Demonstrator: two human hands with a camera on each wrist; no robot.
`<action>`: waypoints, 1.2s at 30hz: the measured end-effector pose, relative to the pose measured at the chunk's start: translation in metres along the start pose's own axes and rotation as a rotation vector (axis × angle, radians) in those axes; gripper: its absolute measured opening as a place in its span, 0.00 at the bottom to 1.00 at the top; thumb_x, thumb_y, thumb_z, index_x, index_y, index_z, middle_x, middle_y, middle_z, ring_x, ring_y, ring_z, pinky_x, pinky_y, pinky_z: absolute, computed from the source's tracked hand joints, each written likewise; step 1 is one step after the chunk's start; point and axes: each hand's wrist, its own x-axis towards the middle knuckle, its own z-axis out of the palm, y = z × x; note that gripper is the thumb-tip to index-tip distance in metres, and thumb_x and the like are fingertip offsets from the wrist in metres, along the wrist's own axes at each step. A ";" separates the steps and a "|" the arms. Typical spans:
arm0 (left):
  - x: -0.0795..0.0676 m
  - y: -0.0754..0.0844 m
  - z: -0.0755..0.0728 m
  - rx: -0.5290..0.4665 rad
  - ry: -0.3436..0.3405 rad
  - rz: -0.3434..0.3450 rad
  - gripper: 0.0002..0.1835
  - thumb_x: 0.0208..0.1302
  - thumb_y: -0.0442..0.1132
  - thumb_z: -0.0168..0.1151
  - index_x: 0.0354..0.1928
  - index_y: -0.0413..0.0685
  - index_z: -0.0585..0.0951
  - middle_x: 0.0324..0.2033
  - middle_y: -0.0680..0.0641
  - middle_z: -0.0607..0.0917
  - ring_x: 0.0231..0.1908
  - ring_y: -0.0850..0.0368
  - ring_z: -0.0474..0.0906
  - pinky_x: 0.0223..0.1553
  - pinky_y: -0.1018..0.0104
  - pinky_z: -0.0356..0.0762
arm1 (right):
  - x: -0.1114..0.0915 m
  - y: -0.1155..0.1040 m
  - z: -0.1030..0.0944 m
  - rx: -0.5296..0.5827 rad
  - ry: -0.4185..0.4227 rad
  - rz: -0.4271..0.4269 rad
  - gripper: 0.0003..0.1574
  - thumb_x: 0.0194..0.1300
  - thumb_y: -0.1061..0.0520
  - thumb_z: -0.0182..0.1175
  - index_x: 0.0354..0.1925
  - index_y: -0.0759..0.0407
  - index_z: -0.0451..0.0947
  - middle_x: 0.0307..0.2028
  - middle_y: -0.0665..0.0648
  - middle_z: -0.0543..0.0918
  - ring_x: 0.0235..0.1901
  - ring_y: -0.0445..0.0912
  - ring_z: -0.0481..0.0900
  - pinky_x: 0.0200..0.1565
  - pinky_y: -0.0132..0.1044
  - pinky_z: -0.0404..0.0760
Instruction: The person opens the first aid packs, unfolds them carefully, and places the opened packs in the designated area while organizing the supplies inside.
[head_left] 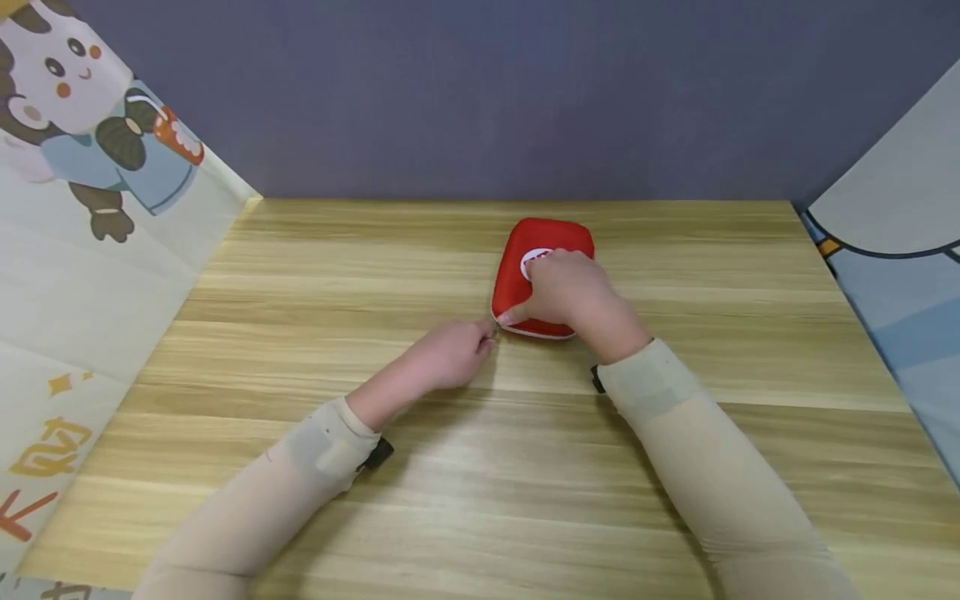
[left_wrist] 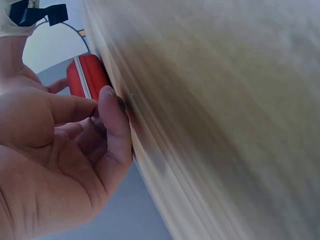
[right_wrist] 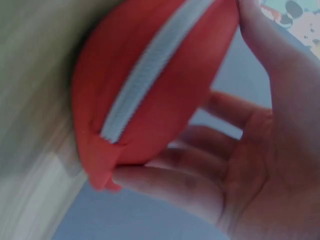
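Observation:
A red zip case (head_left: 512, 287) with a round white label (head_left: 531, 265) lies on the table. My right hand (head_left: 573, 292) holds it from above, the thumb at its near left corner and the fingers reaching over the top. In the right wrist view, the pale zipper (right_wrist: 150, 70) runs closed along the red side as far as its stitched end. At the case's near left corner, my left hand (head_left: 456, 354) pinches the zipper pull between thumb and forefinger. The fingers mostly hide the pull in the left wrist view, where the case's red side (left_wrist: 93, 70) shows behind them.
The wood-grain table (head_left: 337, 275) ends at a dark blue-grey wall panel (head_left: 480, 100) behind the case. A printed cartoon sheet (head_left: 97, 275) stands along the left side, another printed sheet (head_left: 900, 250) along the right.

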 end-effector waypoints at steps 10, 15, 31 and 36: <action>0.004 0.012 0.003 -0.032 -0.050 0.028 0.11 0.81 0.38 0.50 0.45 0.46 0.83 0.37 0.47 0.86 0.41 0.51 0.81 0.49 0.54 0.83 | 0.005 -0.032 0.014 -0.145 0.133 0.160 0.45 0.67 0.17 0.56 0.29 0.56 0.82 0.30 0.60 0.82 0.34 0.55 0.81 0.33 0.46 0.82; 0.003 0.010 0.002 -0.016 -0.029 -0.008 0.12 0.80 0.38 0.50 0.40 0.48 0.83 0.35 0.48 0.84 0.38 0.53 0.78 0.43 0.58 0.79 | 0.003 -0.031 0.003 -0.149 0.080 0.174 0.43 0.68 0.18 0.56 0.34 0.54 0.85 0.29 0.58 0.83 0.32 0.54 0.83 0.31 0.44 0.81; 0.020 -0.030 -0.024 -0.067 0.012 -0.140 0.14 0.83 0.42 0.50 0.50 0.45 0.84 0.31 0.46 0.82 0.28 0.55 0.73 0.33 0.62 0.75 | -0.008 0.027 -0.011 0.008 0.064 -0.097 0.25 0.65 0.43 0.76 0.43 0.63 0.87 0.38 0.61 0.88 0.47 0.55 0.81 0.56 0.49 0.83; 0.026 -0.034 -0.024 -0.050 0.011 -0.148 0.14 0.83 0.43 0.51 0.51 0.45 0.84 0.35 0.44 0.85 0.35 0.51 0.77 0.44 0.55 0.80 | -0.007 0.028 -0.007 0.003 0.092 -0.064 0.24 0.61 0.41 0.78 0.35 0.60 0.86 0.36 0.61 0.87 0.46 0.56 0.81 0.54 0.51 0.82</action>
